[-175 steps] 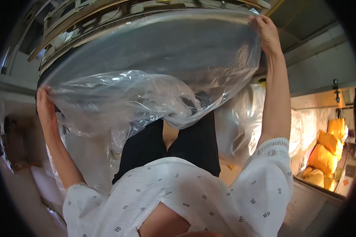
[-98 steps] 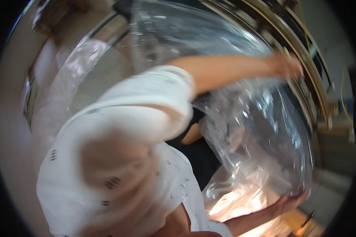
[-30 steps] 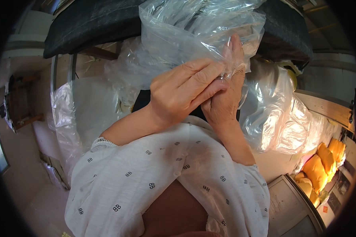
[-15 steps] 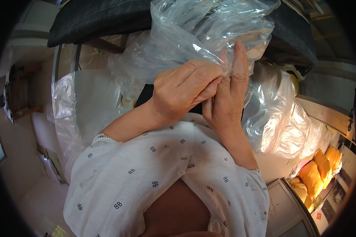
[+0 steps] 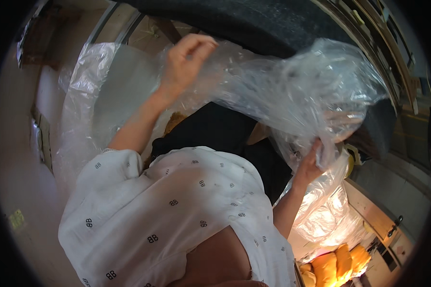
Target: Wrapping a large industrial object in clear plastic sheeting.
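A large, crumpled sheet of clear plastic film (image 5: 292, 86) stretches across in front of me, bunched up at the right. My right hand (image 5: 310, 166) grips a gathered fold of it at its near right end. Farther left, my left hand (image 5: 187, 62) is raised with its fingers curled together, close to the film's left part. Whether anything is pinched in those fingers is too blurred to tell. Beneath the film shows the black cloth (image 5: 210, 126) over my lap.
A dark-covered surface (image 5: 244, 19) runs along the far side. More clear plastic (image 5: 76, 95) hangs at the left, and shiny plastic (image 5: 321, 213) lies at the right. Orange bundles (image 5: 337, 265) sit at the lower right, beside a wooden board (image 5: 368, 205).
My hands, together before, are now wide apart: the left has moved left and away, the right to the right and nearer me. The film's bunched part has shifted right, and the view has turned.
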Demonstrator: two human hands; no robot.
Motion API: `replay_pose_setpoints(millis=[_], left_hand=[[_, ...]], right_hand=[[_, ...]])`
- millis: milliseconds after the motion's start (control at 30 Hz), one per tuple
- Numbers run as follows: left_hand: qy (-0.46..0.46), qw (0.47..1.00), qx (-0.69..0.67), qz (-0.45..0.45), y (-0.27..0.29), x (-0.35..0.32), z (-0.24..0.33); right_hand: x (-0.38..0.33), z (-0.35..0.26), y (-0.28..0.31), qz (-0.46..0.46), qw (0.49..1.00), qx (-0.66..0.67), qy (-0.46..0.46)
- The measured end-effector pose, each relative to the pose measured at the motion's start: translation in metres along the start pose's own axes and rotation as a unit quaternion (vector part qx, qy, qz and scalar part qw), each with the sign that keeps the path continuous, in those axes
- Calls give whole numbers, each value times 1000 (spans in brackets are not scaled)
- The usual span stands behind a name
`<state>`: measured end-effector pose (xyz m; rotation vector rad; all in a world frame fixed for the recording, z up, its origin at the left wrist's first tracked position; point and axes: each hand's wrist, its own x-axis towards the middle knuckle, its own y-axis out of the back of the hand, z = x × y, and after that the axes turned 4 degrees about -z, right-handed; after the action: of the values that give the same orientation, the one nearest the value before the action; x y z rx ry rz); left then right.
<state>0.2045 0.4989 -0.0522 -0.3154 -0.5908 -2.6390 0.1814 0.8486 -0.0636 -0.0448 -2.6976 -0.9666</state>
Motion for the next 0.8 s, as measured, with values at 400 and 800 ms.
replay_pose_setpoints(millis=[400,800], left_hand=[[583,758,292,32,-44,-62,-459],[438,845,16,307,-164,-136,-323]], right_hand=[[3,34,25,40,942,116,-313],[28,3,-5,-131,976,21,-175]])
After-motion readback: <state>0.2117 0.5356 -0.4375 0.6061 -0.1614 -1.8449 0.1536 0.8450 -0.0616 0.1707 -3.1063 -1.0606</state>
